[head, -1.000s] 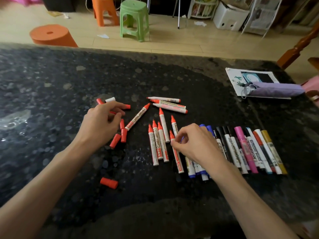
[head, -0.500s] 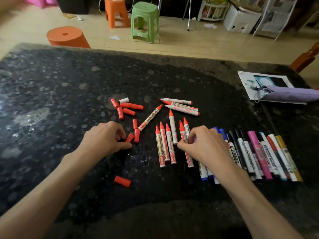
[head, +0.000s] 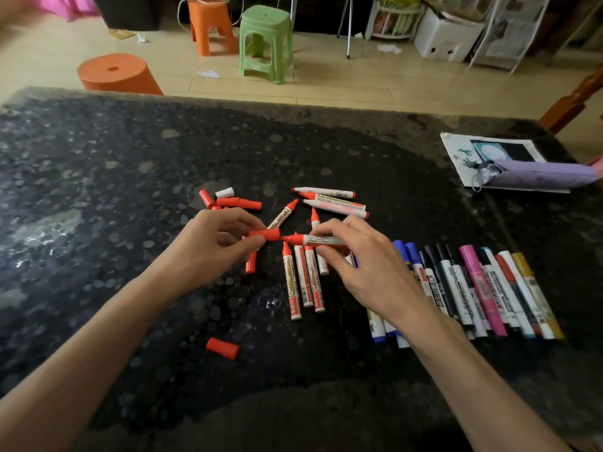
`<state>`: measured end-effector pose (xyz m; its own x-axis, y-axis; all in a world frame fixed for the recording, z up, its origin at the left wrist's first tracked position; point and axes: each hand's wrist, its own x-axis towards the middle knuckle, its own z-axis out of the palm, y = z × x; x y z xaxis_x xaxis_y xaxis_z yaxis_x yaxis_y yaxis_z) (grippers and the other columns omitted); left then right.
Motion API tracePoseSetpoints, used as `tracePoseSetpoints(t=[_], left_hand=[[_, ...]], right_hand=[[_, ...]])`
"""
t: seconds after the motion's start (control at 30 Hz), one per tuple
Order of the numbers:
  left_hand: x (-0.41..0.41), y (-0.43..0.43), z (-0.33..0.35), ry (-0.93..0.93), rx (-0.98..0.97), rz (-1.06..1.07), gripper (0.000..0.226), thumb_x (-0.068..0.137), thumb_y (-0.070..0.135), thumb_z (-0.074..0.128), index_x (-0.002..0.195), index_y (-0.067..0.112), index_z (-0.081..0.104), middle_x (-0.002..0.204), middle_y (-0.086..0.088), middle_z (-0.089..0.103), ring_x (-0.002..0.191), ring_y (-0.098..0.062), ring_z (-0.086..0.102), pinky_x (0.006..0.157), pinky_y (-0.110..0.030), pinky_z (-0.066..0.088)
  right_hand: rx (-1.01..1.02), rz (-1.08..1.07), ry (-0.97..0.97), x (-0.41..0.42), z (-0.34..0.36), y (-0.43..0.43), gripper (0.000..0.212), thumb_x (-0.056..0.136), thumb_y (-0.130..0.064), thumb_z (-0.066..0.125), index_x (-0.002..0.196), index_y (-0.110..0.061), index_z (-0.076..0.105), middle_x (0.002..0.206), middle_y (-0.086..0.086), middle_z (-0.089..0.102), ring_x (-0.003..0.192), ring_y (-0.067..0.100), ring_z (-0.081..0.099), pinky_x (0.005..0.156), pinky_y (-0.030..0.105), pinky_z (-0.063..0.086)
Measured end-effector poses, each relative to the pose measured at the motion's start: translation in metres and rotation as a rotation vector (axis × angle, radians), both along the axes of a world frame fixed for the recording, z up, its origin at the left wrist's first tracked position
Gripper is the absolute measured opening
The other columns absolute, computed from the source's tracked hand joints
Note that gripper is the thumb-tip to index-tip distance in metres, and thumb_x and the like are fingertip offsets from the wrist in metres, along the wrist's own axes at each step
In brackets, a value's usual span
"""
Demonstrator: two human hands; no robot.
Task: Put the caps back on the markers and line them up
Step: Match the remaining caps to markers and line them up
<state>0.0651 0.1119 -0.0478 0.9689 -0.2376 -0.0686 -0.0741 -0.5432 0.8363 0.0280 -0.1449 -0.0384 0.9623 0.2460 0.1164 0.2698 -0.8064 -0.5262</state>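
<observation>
My left hand [head: 208,246] pinches a red cap [head: 266,234], its open end facing right. My right hand [head: 362,265] holds an uncapped red marker [head: 313,240] level above the table, its tip almost at the cap's mouth. Below them lie several uncapped red markers [head: 292,282] side by side. Three more uncapped red markers [head: 329,202] lie further back, and one [head: 284,215] lies slanted. Loose red caps [head: 238,202] and a white cap [head: 225,192] sit behind my left hand. Another red cap [head: 223,348] lies near the front. A row of capped markers [head: 473,285] stretches to the right.
The dark speckled table [head: 98,190] holds a printed sheet [head: 456,158] with a purple pencil case [head: 538,177] at the far right. Beyond the table stand an orange tub [head: 117,75], an orange stool [head: 210,24] and a green stool [head: 266,40].
My left hand picked a red cap off the table and my right hand lifted a red marker from the group; both came together above the table.
</observation>
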Motion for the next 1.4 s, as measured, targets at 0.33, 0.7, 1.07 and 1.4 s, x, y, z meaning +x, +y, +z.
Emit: tracePoseSetpoints(t=[0.33,0.7,1.07,1.4], left_hand=[[-0.001,-0.013,0.000,0.001,-0.019,-0.049,0.012,0.092,0.022,0.073,0.104,0.026,0.074,0.089,0.004,0.073,0.070,-0.011,0.072,0.065,-0.022,0.055],[-0.014,-0.036,-0.002,-0.159,-0.010,-0.080,0.021,0.098,0.022,0.064,0.101,0.040,0.074,0.072,0.003,0.072,0.070,-0.013,0.069,0.068,-0.022,0.055],[-0.012,-0.051,-0.005,-0.128,-0.112,-0.067,0.051,0.097,0.017,0.067,0.144,0.031,0.053,0.113,0.015,0.071,0.100,0.000,0.070,0.087,-0.027,0.058],[-0.014,-0.069,-0.003,-0.142,-0.023,-0.216,0.044,0.095,0.030,0.068,0.137,0.039,0.060,0.118,0.021,0.067,0.105,0.004,0.065,0.080,-0.020,0.054]], right_hand=[[-0.012,-0.004,-0.061,0.003,-0.005,-0.001,0.026,0.100,-0.034,0.064,0.127,-0.036,0.067,0.105,-0.014,0.056,0.101,0.002,0.056,0.086,0.020,0.048],[0.015,-0.049,-0.202,-0.004,-0.010,0.006,0.028,0.099,-0.030,0.067,0.125,-0.025,0.075,0.093,-0.008,0.066,0.088,0.011,0.062,0.072,0.037,0.055],[0.018,-0.197,-0.054,-0.010,0.001,-0.015,0.020,0.093,-0.049,0.070,0.103,-0.033,0.076,0.092,-0.016,0.063,0.084,0.001,0.061,0.072,0.025,0.051],[0.010,-0.192,0.237,-0.023,0.017,-0.049,0.014,0.095,-0.039,0.072,0.109,-0.039,0.071,0.094,-0.019,0.068,0.089,-0.005,0.063,0.073,0.020,0.050]])
